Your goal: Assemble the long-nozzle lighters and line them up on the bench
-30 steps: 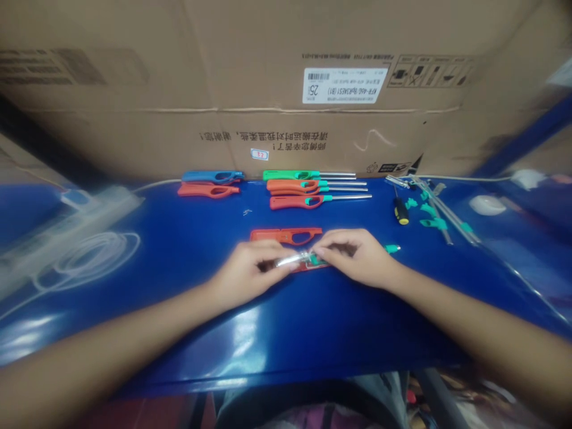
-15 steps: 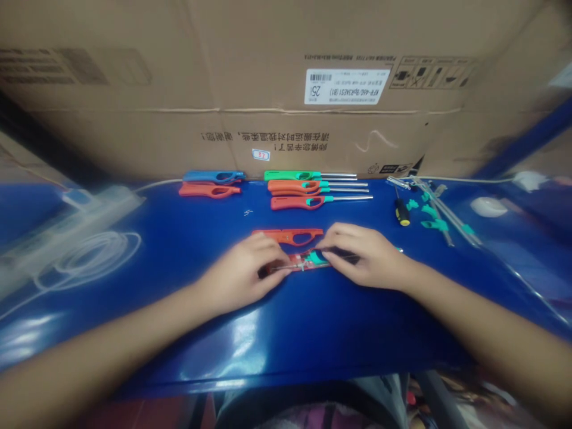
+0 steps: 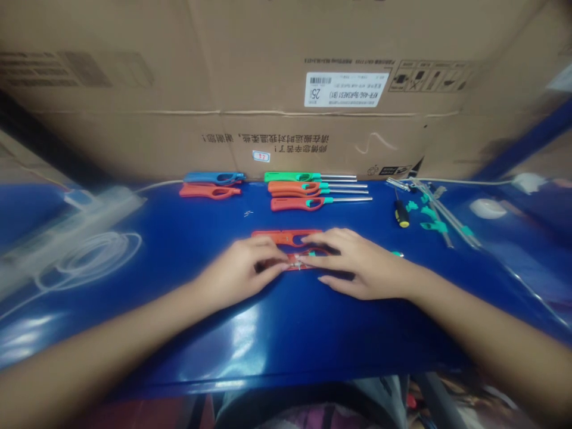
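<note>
Before me lies an opened red lighter half-shell (image 3: 292, 260) with small metal parts and a teal trigger piece (image 3: 311, 254) inside. My left hand (image 3: 243, 268) pinches its left end between thumb and fingers. Over its right part, my right hand (image 3: 366, 262) is spread, thumb apart, with the index fingertip on or just above the inner parts. Just behind it rests the matching empty orange-red half-shell (image 3: 272, 237), partly covered by my right fingers. The left end of the near half is hidden by my left hand.
Behind stand assembled lighters with metal tubes (image 3: 308, 204) and handles without tubes (image 3: 208, 191). Tiny screws (image 3: 248, 213) lie nearby. To the right are a screwdriver (image 3: 401, 213), loose teal parts (image 3: 433, 226) and metal tubes (image 3: 447, 217). A power strip (image 3: 89, 220) and coiled cable (image 3: 96, 256) lie left.
My right hand has opened from a pinch at the teal piece, and its index finger has reached left over the inner parts. My left hand keeps its pinch.
</note>
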`<state>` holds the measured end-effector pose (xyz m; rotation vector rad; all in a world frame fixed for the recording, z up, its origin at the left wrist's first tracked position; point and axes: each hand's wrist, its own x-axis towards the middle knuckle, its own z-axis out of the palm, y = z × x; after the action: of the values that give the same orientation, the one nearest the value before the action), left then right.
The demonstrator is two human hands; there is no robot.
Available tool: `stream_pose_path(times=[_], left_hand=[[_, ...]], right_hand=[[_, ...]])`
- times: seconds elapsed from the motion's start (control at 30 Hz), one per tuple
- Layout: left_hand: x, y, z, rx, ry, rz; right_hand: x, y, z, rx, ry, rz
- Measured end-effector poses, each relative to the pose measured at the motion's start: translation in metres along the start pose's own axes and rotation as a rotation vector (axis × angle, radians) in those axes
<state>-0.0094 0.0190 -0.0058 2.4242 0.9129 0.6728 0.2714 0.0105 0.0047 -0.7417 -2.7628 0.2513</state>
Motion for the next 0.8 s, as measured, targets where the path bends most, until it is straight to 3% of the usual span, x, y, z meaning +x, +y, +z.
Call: stream_pose_path(times=[0.47,0.6,0.8], left_hand=[[-0.0001,-0.0004,-0.0014,-0.041,-0.007,-0.093],[-0.0005,-0.0004,-0.0027,-0.013,-0.022,-0.097],[-0.001,-0.0017,-0.0035,-0.001,-0.047,-0.089]], right_hand=[[-0.0016,-0.0026,0.0043,-0.019,-0.107,0.026],[-0.0013,-0.0008,0.0027,-0.002,-0.04,0.015],[0.0002,0.0027,0.0,0.038,0.034,0.125]])
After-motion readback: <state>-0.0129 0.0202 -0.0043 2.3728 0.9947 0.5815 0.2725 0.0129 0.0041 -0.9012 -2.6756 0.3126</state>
